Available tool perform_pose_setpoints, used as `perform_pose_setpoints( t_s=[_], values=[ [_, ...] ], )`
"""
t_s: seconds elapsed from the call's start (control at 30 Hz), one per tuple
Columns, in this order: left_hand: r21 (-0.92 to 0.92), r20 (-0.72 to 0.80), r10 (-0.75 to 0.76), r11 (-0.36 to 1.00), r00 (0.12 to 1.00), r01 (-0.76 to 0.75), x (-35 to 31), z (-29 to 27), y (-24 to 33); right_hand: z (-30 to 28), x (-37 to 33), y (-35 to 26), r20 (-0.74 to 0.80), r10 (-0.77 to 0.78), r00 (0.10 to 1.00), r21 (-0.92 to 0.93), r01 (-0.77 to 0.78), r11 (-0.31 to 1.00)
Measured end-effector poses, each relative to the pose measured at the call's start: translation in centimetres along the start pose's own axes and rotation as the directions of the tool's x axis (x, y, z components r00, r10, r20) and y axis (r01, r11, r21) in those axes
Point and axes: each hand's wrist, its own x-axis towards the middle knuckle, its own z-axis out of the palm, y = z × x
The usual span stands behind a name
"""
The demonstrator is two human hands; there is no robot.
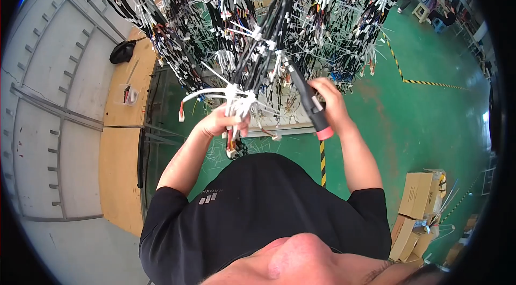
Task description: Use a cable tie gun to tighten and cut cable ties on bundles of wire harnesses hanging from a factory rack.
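Wire bundle [262, 43], upper centre, looks tied, tie tails [215, 73] uncut; our left grip [221, 121] clasps its white end [240, 103], right grip [330, 103] a black tool [305, 94].

A wooden table [121, 177] along the left carries a black bag [122, 53] toward its far end and a clear plastic tub [129, 100] nearer; on the green floor [371, 148] lie yellow-and-black tape [323, 167], thin white scraps [211, 156] and, at right, cardboard boxes [415, 195]
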Motion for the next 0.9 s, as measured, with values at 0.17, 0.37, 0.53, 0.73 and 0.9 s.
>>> perform_pose_setpoints(
  t_s=[0.17, 0.37, 0.53, 0.73, 0.9],
  values=[
    [0.296, -0.101, -0.073, 0.95, 0.992, 0.1, 1.3, 2.8, -1.3, -0.2, -2.7, -1.9, 0.134, 0.306, 0.943, 0.577, -0.325, 0.749],
    [0.713, -0.444, 0.316, 0.691, 0.838, 0.117, 4.0, 5.6, -5.6, 4.4, -4.8, -4.6, 0.024, 0.251, 0.968, 0.853, -0.151, 0.499],
    [0.827, -0.495, 0.348, 0.469, 0.796, 0.31, 5.6, 5.1, -7.5, 1.4, -4.7, -5.3, 0.03, 0.304, 0.952, 0.604, -0.26, 0.753],
    [0.247, -0.043, -0.034, 0.968, 0.998, 0.044, 5.0, 1.0, -4.7, -4.1, -2.3, -6.4, 0.075, 0.363, 0.929, 0.497, -0.351, 0.793],
    [0.05, 0.424, -0.164, 0.986, 0.891, 0.158, 5.6, -3.1, -3.5, -3.0, -2.1, -6.9, 0.089, 0.387, 0.918, 0.729, -0.324, 0.602]
  ],
)
